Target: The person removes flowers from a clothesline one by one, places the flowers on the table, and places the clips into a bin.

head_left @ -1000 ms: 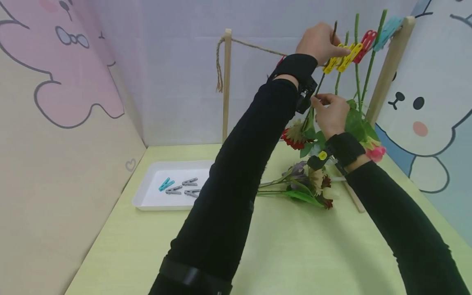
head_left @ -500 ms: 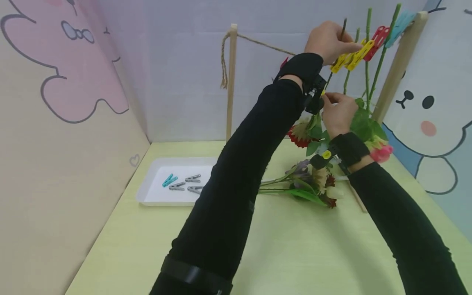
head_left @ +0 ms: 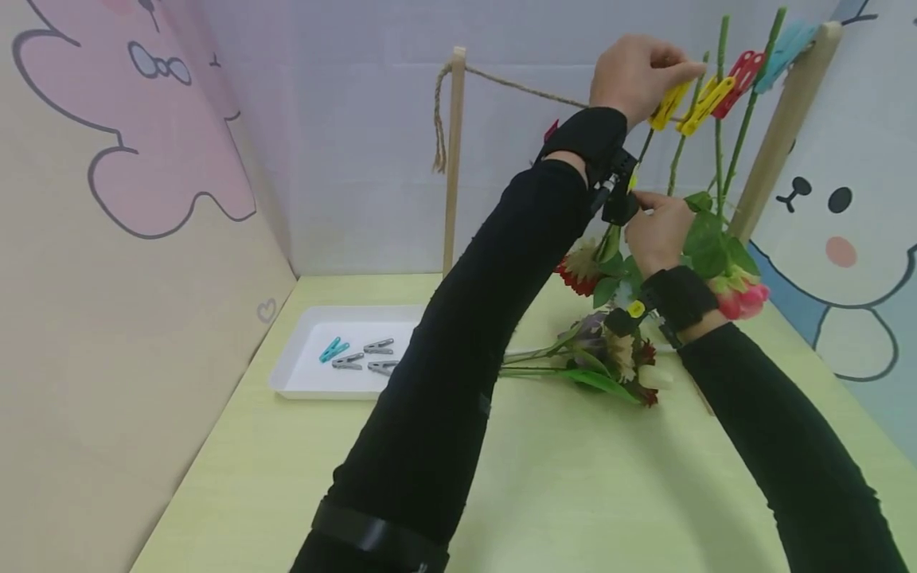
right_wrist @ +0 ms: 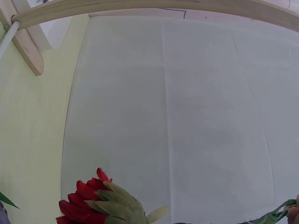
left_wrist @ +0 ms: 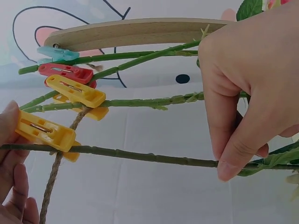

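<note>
A yellow clothespin (left_wrist: 46, 133) sits where a dark green flower stem (left_wrist: 140, 156) crosses the rope (left_wrist: 50, 186). My left hand (head_left: 634, 79) pinches this clothespin; its thumb and fingers show at the left edge in the left wrist view. Lower down, my right hand (head_left: 659, 231) pinches the same stem between thumb and forefinger. The red flower (right_wrist: 98, 200) hangs head down in the right wrist view. Beside the held clothespin, a second yellow clothespin (left_wrist: 77, 91), a red clothespin (left_wrist: 67, 72) and a light blue clothespin (left_wrist: 58, 53) are on the line with other green stems.
The rope runs between a left wooden post (head_left: 454, 159) and a right wooden post (head_left: 788, 127). A white tray (head_left: 286, 382) holds one blue and several grey clothespins. More artificial flowers (head_left: 616, 350) lie on the table (head_left: 573, 493). A pink flower (head_left: 741, 298) hangs at right.
The head view has shifted slightly. The dark stem's tip, which stuck up above my left hand, no longer shows there. My right hand has dropped a little relative to the left.
</note>
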Available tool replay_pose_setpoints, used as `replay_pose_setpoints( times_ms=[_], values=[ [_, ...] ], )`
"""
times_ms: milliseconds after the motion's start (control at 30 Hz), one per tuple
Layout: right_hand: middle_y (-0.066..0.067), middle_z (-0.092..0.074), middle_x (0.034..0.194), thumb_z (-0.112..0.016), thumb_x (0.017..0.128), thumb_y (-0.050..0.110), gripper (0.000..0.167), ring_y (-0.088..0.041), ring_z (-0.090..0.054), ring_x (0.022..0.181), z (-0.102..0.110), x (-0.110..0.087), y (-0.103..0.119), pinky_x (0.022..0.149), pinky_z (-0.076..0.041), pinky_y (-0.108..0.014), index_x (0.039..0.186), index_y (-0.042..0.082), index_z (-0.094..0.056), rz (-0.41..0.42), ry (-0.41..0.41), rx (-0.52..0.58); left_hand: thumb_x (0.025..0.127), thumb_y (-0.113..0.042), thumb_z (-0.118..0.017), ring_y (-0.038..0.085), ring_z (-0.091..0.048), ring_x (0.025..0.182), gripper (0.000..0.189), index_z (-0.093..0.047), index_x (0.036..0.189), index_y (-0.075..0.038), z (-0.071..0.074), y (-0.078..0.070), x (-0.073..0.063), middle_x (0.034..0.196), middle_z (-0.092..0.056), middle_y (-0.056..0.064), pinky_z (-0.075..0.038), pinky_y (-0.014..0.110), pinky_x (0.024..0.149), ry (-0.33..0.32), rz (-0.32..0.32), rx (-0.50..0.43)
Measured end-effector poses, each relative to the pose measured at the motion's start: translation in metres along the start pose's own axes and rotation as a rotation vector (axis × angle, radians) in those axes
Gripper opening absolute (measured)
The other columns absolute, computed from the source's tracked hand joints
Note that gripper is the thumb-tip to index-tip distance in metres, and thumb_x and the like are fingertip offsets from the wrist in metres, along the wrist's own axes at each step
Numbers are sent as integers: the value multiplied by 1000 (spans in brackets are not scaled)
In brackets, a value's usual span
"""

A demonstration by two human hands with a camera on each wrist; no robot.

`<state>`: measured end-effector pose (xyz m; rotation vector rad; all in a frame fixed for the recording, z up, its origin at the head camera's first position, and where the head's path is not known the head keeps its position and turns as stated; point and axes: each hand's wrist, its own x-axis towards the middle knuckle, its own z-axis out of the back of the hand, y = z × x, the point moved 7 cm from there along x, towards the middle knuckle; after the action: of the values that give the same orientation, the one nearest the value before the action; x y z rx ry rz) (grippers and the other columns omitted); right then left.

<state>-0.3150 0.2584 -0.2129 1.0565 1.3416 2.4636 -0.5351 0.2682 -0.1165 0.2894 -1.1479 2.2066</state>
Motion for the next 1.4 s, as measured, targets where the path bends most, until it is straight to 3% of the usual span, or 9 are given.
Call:
replay_pose_setpoints(
  times_ms=[67, 167, 267, 467, 667, 733, 1000, 1233, 1400],
  values=[
    [27, -43, 48, -46, 92, 8, 27, 6, -35, 33, -1, 0, 0, 43, -29, -18, 104, 0, -69, 9, 7, 18, 82, -51, -56, 2, -52, 88, 28, -64, 103, -36, 35, -33, -52, 102, -61, -14, -44, 16, 79, -28, 19, 5],
    [29, -41, 44, -50, 92, 13, 27, 8, -37, 34, -1, -2, 2, 42, -30, -16, 95, -3, -71, 39, 1, 25, 88, -40, -55, 1, -52, 91, 28, -66, 110, -26, 85, -80, -130, 106, -64, -8, -36, 6, 81, -78, 36, 19],
    [17, -50, 47, -52, 91, 15, 29, 7, -33, 33, -1, -3, 5, 41, -25, -17, 85, -4, -73, 87, -20, -15, 91, -34, -54, 0, -50, 90, 30, -64, 115, -19, 110, -103, -167, 108, -64, -6, -32, 2, 82, -108, 46, 12],
    [-25, -66, 77, -51, 92, 12, 31, 8, -34, 46, -4, -7, 13, 52, -25, -19, 77, -7, -71, 205, -15, -69, 89, -29, -58, -1, -49, 93, 27, -66, 111, -15, 123, -108, -170, 107, -64, -5, -30, 1, 85, -125, 16, -92],
    [-29, -65, 86, -57, 90, 10, 21, -31, -55, 68, -7, -15, 21, 64, -32, -25, 95, -7, -70, 348, -8, -88, 87, -25, -61, 0, -52, 107, 36, -58, 121, -13, 134, -108, -164, 119, -61, -3, -30, 1, 89, -148, -9, -188],
    [-29, -65, 84, -59, 89, 11, 22, -33, -55, 68, -6, -19, 23, 62, -32, -25, 96, -7, -69, 406, -22, -90, 87, -23, -61, 1, -52, 108, 39, -54, 124, -12, 140, -112, -169, 119, -60, -1, -31, 0, 88, -151, -31, -204],
    [-28, -63, 75, -63, 87, 13, 22, 22, -35, 62, 6, -20, 29, 62, -30, -9, 91, -7, -71, 485, -123, 37, 85, -16, -65, 6, -53, 98, 35, -60, 117, -3, 176, -117, -213, 112, -63, 7, -35, 5, 84, -150, -231, -188],
    [-27, -63, 72, -66, 84, 11, 19, 22, -37, 63, 12, -24, 45, 63, -30, -8, 89, -6, -71, 544, -139, 116, 85, -19, -66, 10, -49, 97, 32, -64, 114, -5, 208, -93, -266, 109, -66, 5, -35, 12, 87, -127, -302, 29],
    [-25, -60, 66, -68, 80, 4, 13, 7, -39, 58, 19, -38, 70, 60, -26, -14, 86, -7, -71, 678, -97, 108, 79, -19, -72, 21, -51, 94, 35, -66, 109, -3, 211, -56, -309, 105, -68, 10, -34, 26, 86, -85, -383, 242]
  ],
)
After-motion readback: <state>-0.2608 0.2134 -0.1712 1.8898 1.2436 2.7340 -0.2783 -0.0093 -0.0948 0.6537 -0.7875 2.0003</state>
